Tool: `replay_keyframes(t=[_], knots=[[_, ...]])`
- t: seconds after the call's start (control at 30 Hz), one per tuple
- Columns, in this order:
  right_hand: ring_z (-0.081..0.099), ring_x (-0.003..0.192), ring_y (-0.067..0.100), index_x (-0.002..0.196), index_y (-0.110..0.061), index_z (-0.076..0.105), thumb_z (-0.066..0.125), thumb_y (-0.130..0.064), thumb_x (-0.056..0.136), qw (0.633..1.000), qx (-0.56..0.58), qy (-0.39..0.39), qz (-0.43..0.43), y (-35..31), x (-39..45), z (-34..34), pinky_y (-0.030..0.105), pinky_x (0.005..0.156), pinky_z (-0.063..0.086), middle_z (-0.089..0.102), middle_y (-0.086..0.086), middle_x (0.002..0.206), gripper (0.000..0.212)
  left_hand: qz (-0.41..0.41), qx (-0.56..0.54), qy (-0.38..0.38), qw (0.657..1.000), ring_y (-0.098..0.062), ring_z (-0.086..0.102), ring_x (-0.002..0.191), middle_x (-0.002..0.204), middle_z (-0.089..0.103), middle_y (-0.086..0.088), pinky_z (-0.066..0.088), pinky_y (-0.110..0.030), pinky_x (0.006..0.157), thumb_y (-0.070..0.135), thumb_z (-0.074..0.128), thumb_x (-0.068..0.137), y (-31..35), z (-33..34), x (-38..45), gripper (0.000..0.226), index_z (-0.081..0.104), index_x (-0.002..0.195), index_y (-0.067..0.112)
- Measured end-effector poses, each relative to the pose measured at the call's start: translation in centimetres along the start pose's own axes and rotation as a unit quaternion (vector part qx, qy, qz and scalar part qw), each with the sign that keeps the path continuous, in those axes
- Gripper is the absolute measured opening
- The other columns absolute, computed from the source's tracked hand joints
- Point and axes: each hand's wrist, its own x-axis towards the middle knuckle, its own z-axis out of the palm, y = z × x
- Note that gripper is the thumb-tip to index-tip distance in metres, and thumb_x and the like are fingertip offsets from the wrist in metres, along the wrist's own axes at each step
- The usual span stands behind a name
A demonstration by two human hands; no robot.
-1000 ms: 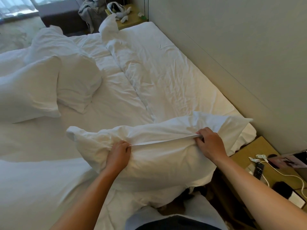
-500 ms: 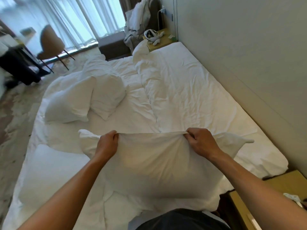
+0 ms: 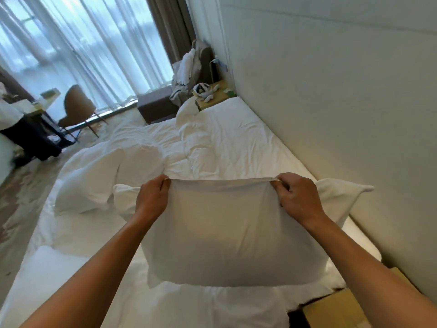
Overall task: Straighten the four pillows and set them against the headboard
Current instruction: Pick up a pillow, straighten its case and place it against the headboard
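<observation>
A hotel-style room with sheer curtains (image 3: 78, 50) over a wide window, a brown chair (image 3: 76, 106) by a desk at the left, and a pale padded headboard (image 3: 331, 102) running along the right side of a rumpled white bed (image 3: 236, 138). Over the near end of the bed a white pillow (image 3: 227, 233) hangs upright, its broad face toward the camera. The left hand (image 3: 151, 201) is closed in a fist on the top hem near the pillow's left corner, and the right hand (image 3: 299, 197) pinches the same hem near the right corner, fingers curled over the cloth. The hem is stretched taut between the two grips; the pillow's bulk sags below them, and its loose corner flaps stick out beyond each hand. Two more pillows (image 3: 94, 183) lie heaped together on the bed's left side, well apart from the headboard. A bedside table (image 3: 212, 95) stands at the far end of the bed
</observation>
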Motion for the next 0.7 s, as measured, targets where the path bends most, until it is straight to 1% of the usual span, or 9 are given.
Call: replay_keyframes(t=[0.07, 0.13, 0.23, 0.3, 0.4, 0.47, 0.57, 0.7], knots=[[0.064, 0.068, 0.021, 0.079, -0.017, 0.072, 0.063, -0.027, 0.102, 0.999, -0.007, 0.02, 0.033, 2.2, -0.7, -2.4, 0.04, 0.07, 0.055, 0.067, -0.003, 0.072, 0.026, 0.024, -0.012, -0.015, 1.0, -0.026, 0.062, 0.08, 0.085, 0.07, -0.004, 0.051, -0.042, 0.074, 0.025, 0.045, 0.105, 3.1, 2.1, 1.2, 0.029, 0.068, 0.089, 0.018], [0.064, 0.072, 0.023, 0.08, -0.015, 0.071, 0.061, -0.027, 0.102, 0.997, -0.033, 0.022, 0.061, 4.2, -1.2, -4.6, 0.041, 0.071, 0.054, 0.067, -0.001, 0.074, 0.027, 0.045, -0.026, -0.025, 0.998, -0.025, 0.061, 0.083, 0.088, 0.07, -0.002, 0.052, -0.043, 0.077, 0.025, 0.045, 0.104, 5.9, 4.1, 2.3, 0.028, 0.069, 0.091, 0.019], [0.061, 0.075, 0.027, 0.077, -0.011, 0.066, 0.059, -0.03, 0.103, 0.991, -0.09, 0.012, 0.1, 6.4, -1.6, -7.6, 0.044, 0.07, 0.052, 0.065, 0.003, 0.078, 0.034, 0.067, -0.036, -0.035, 0.996, -0.023, 0.061, 0.083, 0.087, 0.068, 0.001, 0.049, -0.039, 0.073, 0.024, 0.043, 0.103, 10.0, 6.9, 3.7, 0.029, 0.068, 0.089, 0.021], [0.06, 0.075, 0.029, 0.075, -0.01, 0.063, 0.058, -0.031, 0.103, 0.987, -0.104, 0.022, 0.123, 7.6, -1.9, -9.2, 0.043, 0.07, 0.052, 0.064, 0.003, 0.078, 0.035, 0.084, -0.041, -0.043, 0.995, -0.022, 0.061, 0.083, 0.086, 0.067, 0.002, 0.047, -0.037, 0.073, 0.023, 0.043, 0.103, 12.6, 8.5, 4.7, 0.029, 0.068, 0.089, 0.022], [0.061, 0.077, 0.028, 0.075, -0.01, 0.064, 0.057, -0.029, 0.103, 0.983, -0.091, 0.048, 0.153, 9.1, -2.4, -10.9, 0.044, 0.074, 0.053, 0.065, 0.004, 0.079, 0.034, 0.117, -0.046, -0.053, 0.991, -0.021, 0.06, 0.084, 0.087, 0.067, 0.003, 0.046, -0.036, 0.074, 0.024, 0.044, 0.102, 16.1, 10.4, 6.6, 0.028, 0.068, 0.089, 0.023], [0.06, 0.078, 0.03, 0.075, -0.009, 0.063, 0.057, -0.028, 0.103, 0.98, -0.078, 0.074, 0.166, 9.8, -2.8, -11.5, 0.045, 0.073, 0.052, 0.063, 0.004, 0.079, 0.034, 0.139, -0.04, -0.056, 0.988, -0.02, 0.058, 0.083, 0.088, 0.065, 0.006, 0.044, -0.035, 0.074, 0.025, 0.045, 0.102, 17.9, 11.3, 7.8, 0.026, 0.068, 0.089, 0.027], [0.06, 0.077, 0.027, 0.079, -0.009, 0.066, 0.058, -0.025, 0.104, 0.977, -0.063, 0.115, 0.168, 10.4, -2.9, -12.0, 0.042, 0.071, 0.052, 0.063, 0.002, 0.081, 0.03, 0.164, -0.035, -0.059, 0.984, -0.017, 0.056, 0.082, 0.089, 0.063, 0.01, 0.042, -0.033, 0.073, 0.028, 0.044, 0.102, 19.7, 12.5, 9.9, 0.026, 0.066, 0.088, 0.033], [0.064, 0.079, 0.025, 0.086, -0.009, 0.071, 0.059, -0.022, 0.104, 0.973, -0.05, 0.16, 0.16, 10.6, -2.1, -12.5, 0.043, 0.073, 0.054, 0.067, 0.003, 0.086, 0.025, 0.19, -0.036, -0.066, 0.979, -0.014, 0.056, 0.082, 0.088, 0.063, 0.013, 0.043, -0.033, 0.071, 0.03, 0.043, 0.102, 21.3, 14.2, 12.5, 0.027, 0.063, 0.086, 0.038]])
